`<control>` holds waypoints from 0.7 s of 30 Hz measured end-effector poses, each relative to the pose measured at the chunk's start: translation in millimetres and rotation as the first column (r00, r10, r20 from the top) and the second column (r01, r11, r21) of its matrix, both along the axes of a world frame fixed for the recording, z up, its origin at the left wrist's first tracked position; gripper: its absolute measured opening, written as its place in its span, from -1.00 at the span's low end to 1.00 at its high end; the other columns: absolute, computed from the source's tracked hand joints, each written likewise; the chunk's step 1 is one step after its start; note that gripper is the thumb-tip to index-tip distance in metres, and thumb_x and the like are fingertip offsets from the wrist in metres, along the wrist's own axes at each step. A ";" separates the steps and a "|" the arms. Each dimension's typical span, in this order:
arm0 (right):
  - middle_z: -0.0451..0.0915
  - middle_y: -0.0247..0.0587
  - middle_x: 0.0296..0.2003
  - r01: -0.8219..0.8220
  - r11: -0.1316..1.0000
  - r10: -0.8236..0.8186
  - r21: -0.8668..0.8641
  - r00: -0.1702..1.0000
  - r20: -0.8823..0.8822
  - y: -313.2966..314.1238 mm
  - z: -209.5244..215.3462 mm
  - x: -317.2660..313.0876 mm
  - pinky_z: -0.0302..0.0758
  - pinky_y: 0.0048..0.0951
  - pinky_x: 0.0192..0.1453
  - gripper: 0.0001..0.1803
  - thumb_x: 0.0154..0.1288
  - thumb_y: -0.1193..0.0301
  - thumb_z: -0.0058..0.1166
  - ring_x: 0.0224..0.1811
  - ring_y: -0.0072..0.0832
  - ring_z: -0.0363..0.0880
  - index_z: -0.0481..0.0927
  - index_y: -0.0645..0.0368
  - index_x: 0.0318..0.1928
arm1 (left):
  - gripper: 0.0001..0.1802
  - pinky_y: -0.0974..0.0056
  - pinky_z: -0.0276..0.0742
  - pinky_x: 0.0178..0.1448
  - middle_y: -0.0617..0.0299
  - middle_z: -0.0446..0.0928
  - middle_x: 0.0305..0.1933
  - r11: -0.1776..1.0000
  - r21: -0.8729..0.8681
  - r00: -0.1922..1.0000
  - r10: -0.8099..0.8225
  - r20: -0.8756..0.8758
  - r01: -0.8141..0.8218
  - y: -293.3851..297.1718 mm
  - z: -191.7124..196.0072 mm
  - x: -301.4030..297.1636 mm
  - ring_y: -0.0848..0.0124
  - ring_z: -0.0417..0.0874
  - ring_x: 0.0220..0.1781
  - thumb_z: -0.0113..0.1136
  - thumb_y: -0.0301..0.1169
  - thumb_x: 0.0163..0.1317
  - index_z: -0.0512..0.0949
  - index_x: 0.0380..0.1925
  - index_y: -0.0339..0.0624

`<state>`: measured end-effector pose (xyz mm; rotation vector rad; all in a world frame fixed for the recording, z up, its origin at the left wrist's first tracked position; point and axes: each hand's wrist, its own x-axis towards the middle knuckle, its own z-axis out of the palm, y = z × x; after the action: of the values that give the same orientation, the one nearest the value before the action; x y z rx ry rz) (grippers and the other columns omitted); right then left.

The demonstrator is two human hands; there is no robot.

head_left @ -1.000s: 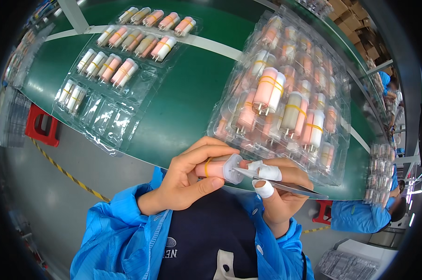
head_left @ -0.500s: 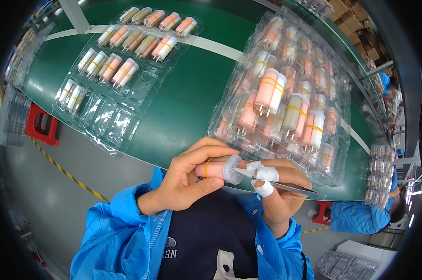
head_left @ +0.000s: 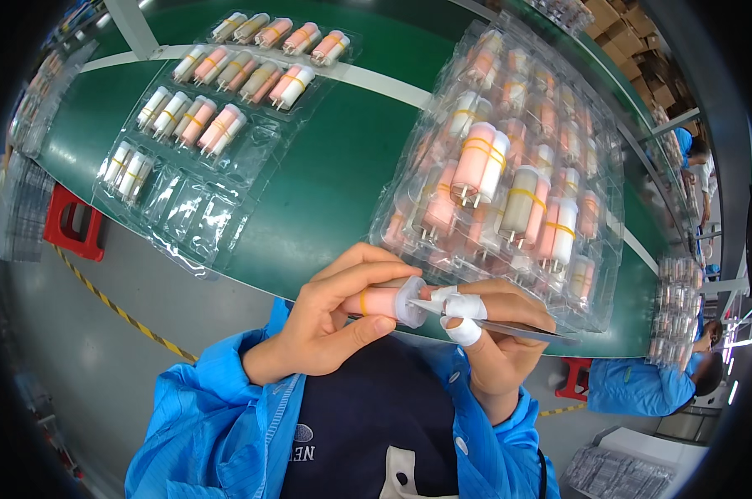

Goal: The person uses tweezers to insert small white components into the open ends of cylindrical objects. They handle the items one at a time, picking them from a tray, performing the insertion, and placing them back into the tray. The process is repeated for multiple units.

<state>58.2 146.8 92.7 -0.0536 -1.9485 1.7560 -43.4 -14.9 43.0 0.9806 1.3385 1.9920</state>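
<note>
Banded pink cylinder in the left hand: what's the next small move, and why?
Perhaps nudge the pointed metal tool slowly with the right hand: its tip appears right at the pale end cap, the left hand grips the banded pink cylinder, and white-wrapped fingers sit close by.

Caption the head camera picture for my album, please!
Left hand grips a pink cylinder; right hand holds a pointed tool at its end.

Held cylinder (head_left: pixel 378 301) pink; tabletop (head_left: pixel 351 137) green; floor stripe (head_left: pixel 126 314) yellow-black.

Upside-down pale lettering (head_left: pixel 304 453) and oval emblem (head_left: pixel 304 433) on dark top (head_left: pixel 363 399)
</note>
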 end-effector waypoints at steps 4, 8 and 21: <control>0.67 0.04 -0.34 -0.032 0.994 0.031 0.102 0.999 0.014 3.0 5.3 -2.4 0.63 -0.44 -0.21 -0.83 0.04 0.64 0.25 -0.30 -0.32 0.70 0.67 0.40 -0.29 | -0.49 0.29 0.36 0.16 -0.01 0.39 0.04 1.000 -0.005 1.000 0.010 -0.019 -0.010 -0.8 0.9 -0.1 0.29 0.47 0.08 0.19 -0.30 0.26 0.44 0.09 -0.49; 0.67 0.00 -0.36 -0.083 0.977 0.074 0.199 0.996 0.050 5.5 16.7 -5.1 0.61 -0.47 -0.25 -0.83 0.02 0.64 0.26 -0.33 -0.31 0.70 0.67 0.36 -0.30 | -0.50 0.28 0.37 0.16 -0.02 0.39 0.05 0.999 -0.042 0.998 0.015 -0.053 -0.018 -4.0 5.3 -0.2 0.28 0.48 0.08 0.19 -0.31 0.25 0.45 0.08 -0.49; 0.59 -0.06 -0.35 0.024 0.998 -0.017 0.057 0.993 -0.113 -2.9 9.3 -9.2 0.56 -0.43 -0.23 -0.81 0.07 0.65 0.20 -0.34 -0.40 0.62 0.57 0.32 -0.24 | -0.53 0.31 0.33 0.23 0.09 0.38 0.09 0.993 0.053 0.983 -0.115 0.144 0.109 -2.4 1.1 3.4 0.37 0.43 0.15 0.19 -0.37 0.28 0.42 0.13 -0.38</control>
<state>48.9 143.8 102.0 0.0450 -1.9102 1.6514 -40.1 -17.3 44.2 0.8899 1.1392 1.9755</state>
